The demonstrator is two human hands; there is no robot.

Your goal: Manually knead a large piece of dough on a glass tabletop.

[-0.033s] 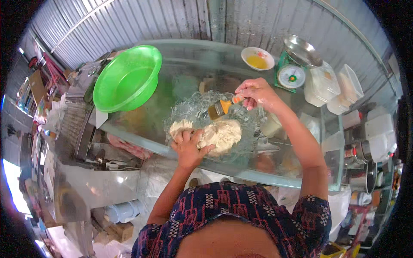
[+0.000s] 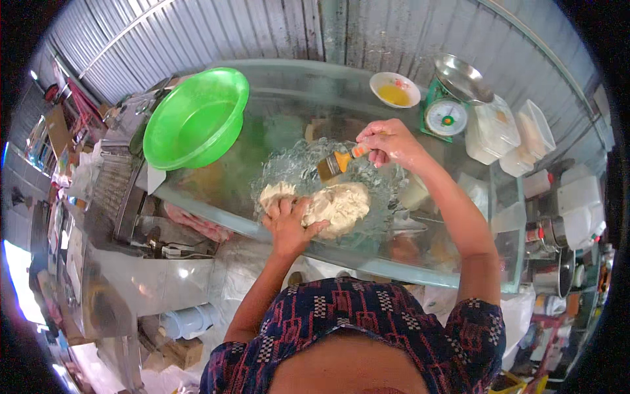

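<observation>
A pale, lumpy mass of dough (image 2: pixel 338 210) lies on a wet, glossy patch of the glass-topped table (image 2: pixel 282 92). My left hand (image 2: pixel 287 223) rests on the dough's left part, fingers spread. My right hand (image 2: pixel 387 144) holds a flat brush (image 2: pixel 333 167) by its orange handle above the wet patch, just behind the dough, its bristles angled down to the left.
A green basin (image 2: pixel 193 115) sits at back left, a bowl of yellow liquid (image 2: pixel 394 93) at back right. A scale with a steel pan (image 2: pixel 446 118) and plastic containers (image 2: pixel 492 134) stand on the right. A metal appliance (image 2: pixel 115 197) adjoins the table's left side.
</observation>
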